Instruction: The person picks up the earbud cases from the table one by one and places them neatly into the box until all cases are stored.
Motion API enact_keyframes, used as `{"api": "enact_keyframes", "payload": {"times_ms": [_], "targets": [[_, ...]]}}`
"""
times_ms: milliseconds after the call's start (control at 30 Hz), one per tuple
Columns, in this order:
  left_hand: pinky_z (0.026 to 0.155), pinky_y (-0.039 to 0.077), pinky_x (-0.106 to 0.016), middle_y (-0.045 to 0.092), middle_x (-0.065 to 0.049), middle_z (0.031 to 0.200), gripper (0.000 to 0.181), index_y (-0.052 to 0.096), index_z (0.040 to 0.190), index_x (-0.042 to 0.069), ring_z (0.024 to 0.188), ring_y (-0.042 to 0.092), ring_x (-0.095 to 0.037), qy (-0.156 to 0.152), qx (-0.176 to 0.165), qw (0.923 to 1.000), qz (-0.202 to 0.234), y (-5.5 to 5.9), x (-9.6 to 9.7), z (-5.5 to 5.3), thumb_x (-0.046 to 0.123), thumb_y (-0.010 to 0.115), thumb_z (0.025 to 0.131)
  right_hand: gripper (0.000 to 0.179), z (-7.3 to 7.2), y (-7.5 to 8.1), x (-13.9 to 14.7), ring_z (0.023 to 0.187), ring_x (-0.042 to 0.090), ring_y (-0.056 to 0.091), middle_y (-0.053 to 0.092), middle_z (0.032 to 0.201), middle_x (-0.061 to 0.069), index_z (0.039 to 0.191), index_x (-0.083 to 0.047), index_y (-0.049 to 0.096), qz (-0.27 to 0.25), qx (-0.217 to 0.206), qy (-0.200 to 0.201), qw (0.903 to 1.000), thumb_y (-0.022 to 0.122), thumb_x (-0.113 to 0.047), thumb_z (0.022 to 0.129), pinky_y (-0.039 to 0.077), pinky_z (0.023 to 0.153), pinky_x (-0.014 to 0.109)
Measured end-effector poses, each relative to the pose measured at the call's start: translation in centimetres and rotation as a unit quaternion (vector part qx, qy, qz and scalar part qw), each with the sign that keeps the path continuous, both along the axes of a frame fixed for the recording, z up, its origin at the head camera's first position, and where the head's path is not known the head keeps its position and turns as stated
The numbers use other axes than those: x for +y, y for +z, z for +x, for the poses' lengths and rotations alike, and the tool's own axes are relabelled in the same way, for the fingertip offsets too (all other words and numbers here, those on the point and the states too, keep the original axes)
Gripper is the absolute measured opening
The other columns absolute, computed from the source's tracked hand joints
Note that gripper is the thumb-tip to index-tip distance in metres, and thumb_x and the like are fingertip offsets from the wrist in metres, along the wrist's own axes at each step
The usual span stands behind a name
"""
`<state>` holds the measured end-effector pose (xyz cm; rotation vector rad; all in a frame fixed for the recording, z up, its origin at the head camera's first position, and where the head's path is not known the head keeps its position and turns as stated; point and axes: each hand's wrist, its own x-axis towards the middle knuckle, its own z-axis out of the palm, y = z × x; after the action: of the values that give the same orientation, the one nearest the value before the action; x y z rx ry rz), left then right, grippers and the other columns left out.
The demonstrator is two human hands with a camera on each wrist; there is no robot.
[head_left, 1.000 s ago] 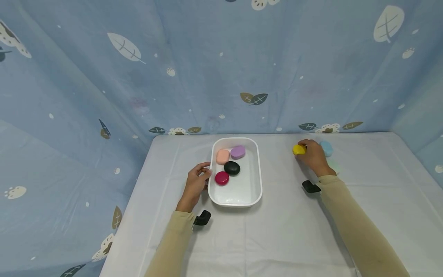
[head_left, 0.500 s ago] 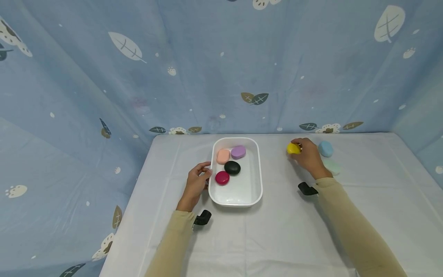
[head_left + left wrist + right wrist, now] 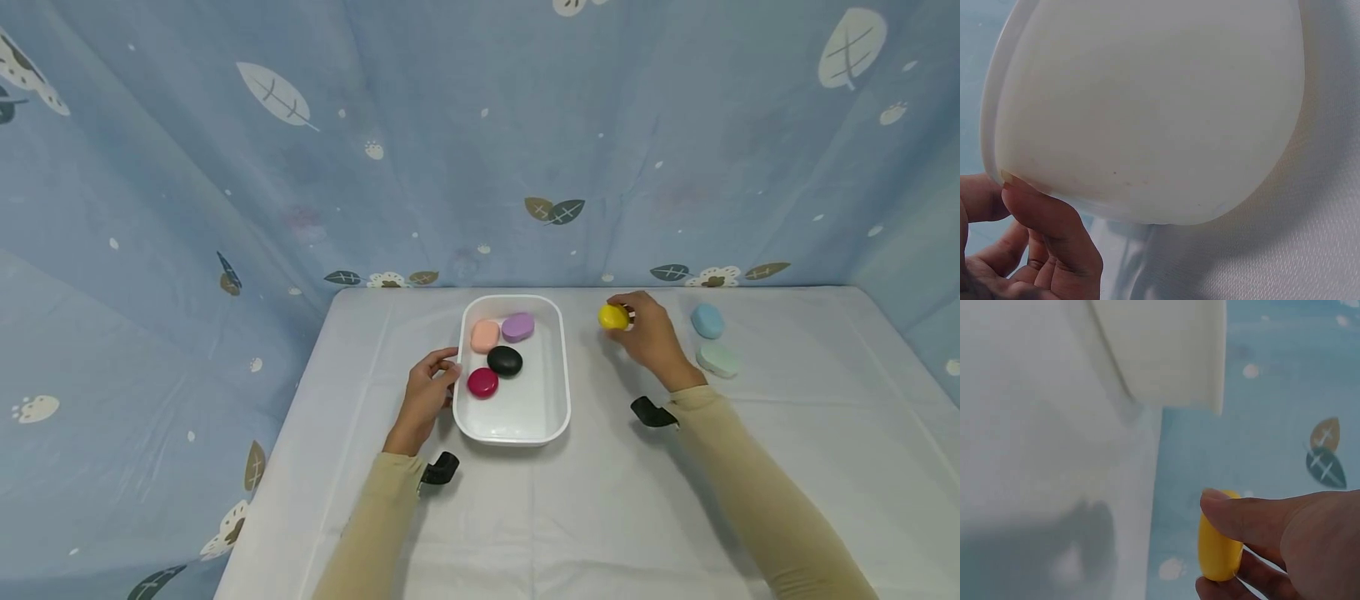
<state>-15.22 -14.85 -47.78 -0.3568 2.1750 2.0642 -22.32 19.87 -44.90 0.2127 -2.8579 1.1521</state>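
Note:
In the head view, my right hand [image 3: 651,336] pinches a round yellow soap bar [image 3: 613,317] between thumb and fingers, to the right of a white plastic tray [image 3: 553,421]. The right wrist view shows the yellow soap bar [image 3: 1217,549] held edge-on, raised over the table. My left hand [image 3: 426,398] holds the tray's left side, thumb and fingers at the rim, as the left wrist view shows on the tray wall [image 3: 1147,112]. Inside the tray lie a peach soap bar [image 3: 485,336], a purple one [image 3: 518,327], a black one [image 3: 505,361] and a red one [image 3: 483,383].
A light blue soap bar [image 3: 707,321] and a pale green soap bar [image 3: 717,360] lie on the white-covered table [image 3: 570,517], right of my right hand. A blue patterned curtain [image 3: 450,150] stands along the table's back edge.
My right hand has carried the yellow soap bar left toward the tray, uncovering the blue and pale green bars. The left hand keeps its place at the tray.

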Motion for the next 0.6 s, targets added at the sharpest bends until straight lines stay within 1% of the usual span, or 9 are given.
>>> {"api": "enact_keyframes", "payload": {"times_ms": [400, 600], "targets": [[0.055, 0.048, -0.024, 0.055, -0.008, 0.109, 0.035, 0.063, 0.141, 0.005, 0.075, 0.053, -0.015, 0.001, -0.006, 1.0, 0.001, 0.0, 0.0, -0.1, 0.008, 0.062, 0.106, 0.051, 1.0, 1.2, -2.8, 0.123, 0.045, 0.058, 0.057, 0.136, 0.03, 0.134, 0.011, 0.061, -0.02, 0.044, 0.044, 0.9979, 0.081, 0.01, 0.087, 0.051, 0.105, 0.058], [0.054, 0.048, -0.024, 0.055, -0.008, 0.109, 0.035, 0.063, 0.141, 0.005, 0.074, 0.053, -0.016, -0.001, -0.005, 1.0, 0.006, -0.1, -0.1, -0.1, 0.008, 0.062, 0.106, 0.049, 1.4, 1.6, -4.0, 0.121, 0.043, 0.059, 0.058, 0.135, 0.028, 0.132, 0.01, 0.063, -0.02, 0.04, 0.058, 0.9973, 0.082, 0.009, 0.086, 0.053, 0.105, 0.056]]}}
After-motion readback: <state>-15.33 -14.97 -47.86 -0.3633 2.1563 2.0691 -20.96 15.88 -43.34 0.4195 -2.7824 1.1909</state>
